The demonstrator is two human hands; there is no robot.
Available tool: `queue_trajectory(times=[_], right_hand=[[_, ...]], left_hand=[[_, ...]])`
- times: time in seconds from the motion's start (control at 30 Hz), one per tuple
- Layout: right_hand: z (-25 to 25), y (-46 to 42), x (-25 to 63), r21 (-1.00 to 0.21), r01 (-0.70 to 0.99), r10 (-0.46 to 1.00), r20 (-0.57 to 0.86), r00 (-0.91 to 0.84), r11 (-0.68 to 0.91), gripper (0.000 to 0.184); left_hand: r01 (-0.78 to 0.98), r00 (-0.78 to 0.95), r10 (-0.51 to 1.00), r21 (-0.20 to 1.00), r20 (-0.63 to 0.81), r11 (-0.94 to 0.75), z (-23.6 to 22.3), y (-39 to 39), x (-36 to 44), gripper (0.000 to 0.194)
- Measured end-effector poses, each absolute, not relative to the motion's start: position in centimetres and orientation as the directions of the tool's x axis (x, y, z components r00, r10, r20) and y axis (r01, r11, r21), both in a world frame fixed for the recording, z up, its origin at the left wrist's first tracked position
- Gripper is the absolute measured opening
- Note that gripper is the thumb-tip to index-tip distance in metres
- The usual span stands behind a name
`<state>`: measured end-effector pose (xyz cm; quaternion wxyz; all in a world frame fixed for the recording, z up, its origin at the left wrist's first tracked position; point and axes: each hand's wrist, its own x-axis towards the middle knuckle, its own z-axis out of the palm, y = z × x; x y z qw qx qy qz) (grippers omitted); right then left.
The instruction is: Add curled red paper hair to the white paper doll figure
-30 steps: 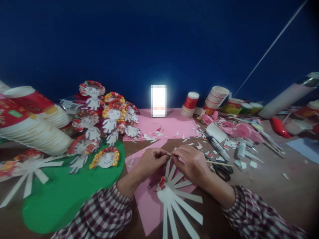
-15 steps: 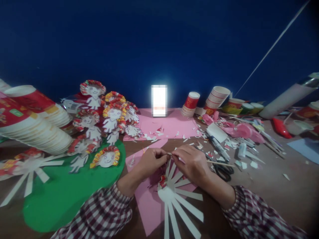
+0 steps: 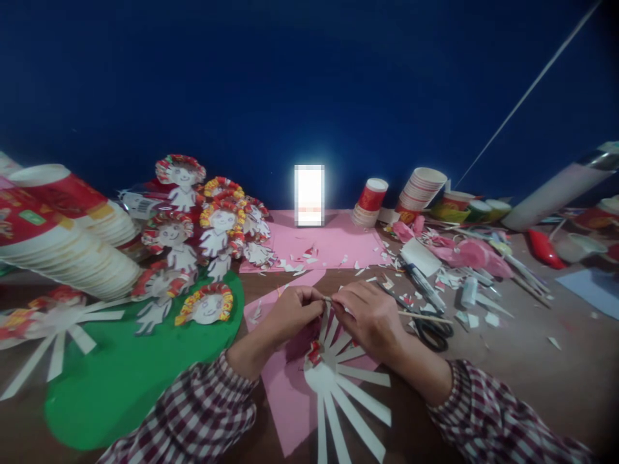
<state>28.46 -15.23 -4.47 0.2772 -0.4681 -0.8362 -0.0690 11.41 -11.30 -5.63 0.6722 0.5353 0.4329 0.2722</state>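
A paper cup cut into a fan of white strips (image 3: 323,379) lies in front of me, with a curled red piece (image 3: 314,353) at its upper left edge. My left hand (image 3: 296,314) pinches the tip of one upright strip between thumb and forefinger. Close against it, my right hand (image 3: 372,319) is closed on a thin wooden stick (image 3: 430,316), whose far end pokes out past the palm. The strip's end meets the stick at my fingertips, where the fingers partly hide it. The other strips spread out to the right and downward.
Pink paper (image 3: 285,412) lies beneath the cut cup. On the left are green card (image 3: 120,386), finished paper figures (image 3: 220,225) and stacked cups (image 3: 72,251). Black scissors (image 3: 432,335), a marker (image 3: 425,287), scraps and a red stapler-like object (image 3: 545,249) are on the right.
The cut cup and the stick have shifted slightly left. Both hands keep their pinch at nearly the same spot.
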Motion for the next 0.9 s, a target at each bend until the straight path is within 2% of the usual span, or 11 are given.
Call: queue_trajectory(times=[0.27,0.9], right_hand=[[-4.18,-15.37,28.52,-0.096,0.816,0.724,0.529,-0.444,0.571,0.017],[-4.35,-15.38,28.51,-0.129,0.817,0.747,0.505,-0.433,0.561,0.016]], left_hand=[[0.035,0.506,0.819,0.955,-0.270,0.293,-4.97,-11.30,11.59,0.037],[0.105,0.480,0.834,0.961,-0.273,0.254,-5.24,-11.22,11.58,0.031]])
